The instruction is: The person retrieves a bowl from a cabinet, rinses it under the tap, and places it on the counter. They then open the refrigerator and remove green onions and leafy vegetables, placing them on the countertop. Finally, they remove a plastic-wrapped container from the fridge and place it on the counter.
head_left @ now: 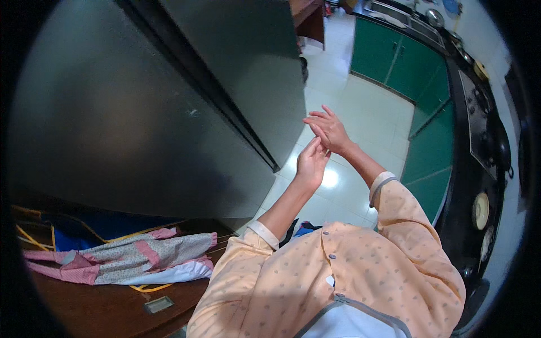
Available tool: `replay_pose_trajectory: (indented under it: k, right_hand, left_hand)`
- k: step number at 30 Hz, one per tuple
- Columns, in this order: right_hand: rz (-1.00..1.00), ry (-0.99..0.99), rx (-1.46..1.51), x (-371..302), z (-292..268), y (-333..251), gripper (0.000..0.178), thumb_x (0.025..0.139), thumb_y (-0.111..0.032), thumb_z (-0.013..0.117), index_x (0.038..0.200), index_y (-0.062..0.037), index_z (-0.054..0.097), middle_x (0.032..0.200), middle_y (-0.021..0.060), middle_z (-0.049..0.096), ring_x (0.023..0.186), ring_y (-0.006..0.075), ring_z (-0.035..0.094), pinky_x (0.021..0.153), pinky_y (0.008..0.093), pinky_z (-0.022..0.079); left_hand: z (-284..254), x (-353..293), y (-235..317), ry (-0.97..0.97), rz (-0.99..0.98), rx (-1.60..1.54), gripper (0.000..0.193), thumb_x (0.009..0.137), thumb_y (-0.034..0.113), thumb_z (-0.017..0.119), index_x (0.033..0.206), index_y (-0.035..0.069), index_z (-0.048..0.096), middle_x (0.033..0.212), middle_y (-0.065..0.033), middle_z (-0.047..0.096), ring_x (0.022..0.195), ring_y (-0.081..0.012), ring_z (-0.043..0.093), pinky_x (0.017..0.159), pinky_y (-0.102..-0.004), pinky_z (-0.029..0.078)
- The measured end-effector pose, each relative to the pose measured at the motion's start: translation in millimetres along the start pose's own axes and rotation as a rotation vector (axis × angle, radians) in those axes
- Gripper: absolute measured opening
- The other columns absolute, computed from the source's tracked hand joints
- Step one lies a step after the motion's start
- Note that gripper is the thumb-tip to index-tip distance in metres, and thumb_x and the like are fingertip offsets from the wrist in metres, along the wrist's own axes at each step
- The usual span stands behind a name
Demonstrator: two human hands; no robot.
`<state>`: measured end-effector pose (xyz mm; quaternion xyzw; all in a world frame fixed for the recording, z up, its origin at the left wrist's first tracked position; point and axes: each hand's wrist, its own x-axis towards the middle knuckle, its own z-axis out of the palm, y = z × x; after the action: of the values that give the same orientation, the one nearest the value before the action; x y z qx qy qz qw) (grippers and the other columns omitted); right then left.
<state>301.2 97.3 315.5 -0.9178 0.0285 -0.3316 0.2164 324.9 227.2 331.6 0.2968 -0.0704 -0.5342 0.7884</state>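
Note:
In front of my body, over the tiled floor (375,132), my two hands meet. My left hand (311,164) is below, its fingers pointing up and touching the heel and palm side of my right hand. Some of its fingertips are hidden there. Just above it is my right hand (331,132), with its fingers stretched out toward the left and slightly apart. Neither hand shows any object in it. The nearest thing on the left is a large dark grey refrigerator (248,62), whose doors stand beside my hands without contact.
A patterned apron with pink trim (135,260) lies on a dark wooden cabinet (107,307) at lower left. Green cabinets (376,50) run along the back and right under a black counter with a gas stove (478,110), a pale bowl (480,210) and a sink (393,11).

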Motion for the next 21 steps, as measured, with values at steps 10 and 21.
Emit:
replay_pose_trajectory:
  k: [10, 21]
  right_hand:
    - [0.014, 0.002, 0.228, 164.1, 60.8, -70.1, 0.036, 0.084, -0.029, 0.052, 0.111, -0.0045, 0.055, 0.091, 0.0152, 0.061, 0.093, 0.0297, 0.052, 0.085, 0.0398, 0.039]
    - [-0.777, -0.485, -0.617, 283.2, 90.4, -91.3, 0.057, 0.076, -0.060, 0.048, 0.106, -0.0130, 0.061, 0.106, 0.0091, 0.058, 0.108, 0.0234, 0.048, 0.096, 0.0363, 0.028]
  left_hand:
    - [-3.5, -53.5, 156.2, 0.355, 0.699, 0.618, 0.026, 0.093, 0.017, 0.038, 0.104, 0.001, 0.056, 0.099, -0.0092, 0.062, 0.090, -0.0136, 0.057, 0.083, -0.0285, 0.042]
    - [-2.8, -13.5, 266.1, 0.795, 1.241, 2.409, 0.027, 0.083, 0.028, 0.055, 0.106, 0.016, 0.061, 0.126, -0.0088, 0.047, 0.127, -0.0247, 0.031, 0.100, -0.0569, 0.020]
